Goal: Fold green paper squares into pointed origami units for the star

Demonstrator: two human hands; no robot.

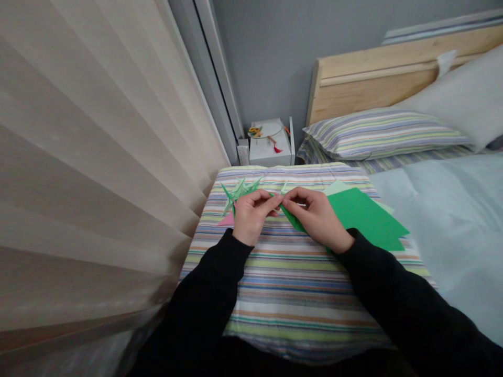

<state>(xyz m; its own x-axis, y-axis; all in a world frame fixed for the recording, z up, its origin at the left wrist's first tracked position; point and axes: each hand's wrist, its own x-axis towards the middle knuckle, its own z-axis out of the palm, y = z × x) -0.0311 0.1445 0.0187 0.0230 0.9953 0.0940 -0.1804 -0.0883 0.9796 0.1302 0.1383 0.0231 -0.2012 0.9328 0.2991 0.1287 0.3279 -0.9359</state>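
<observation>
My left hand point(253, 212) and my right hand point(310, 209) meet over the striped cloth point(291, 293), fingertips pinched together on a piece of green paper point(293, 219). Part of that paper shows below the right fingers; the rest is hidden behind my hands. Behind the left hand lie several folded green paper shapes point(240, 187) with pointed tips. A bit of pink paper point(226, 220) pokes out beside the left wrist. To the right of my right hand rests a stack of flat green paper sheets point(363, 214), partly under my forearm, with paler green sheets beneath.
A pale curtain point(118, 173) hangs along the left side. Beyond the cloth stands a white bedside stand point(271, 149) holding a round hoop and a red tassel. On the right are a bed with a light blue cover point(444, 209), a striped pillow point(385, 133) and a wooden headboard point(353, 86).
</observation>
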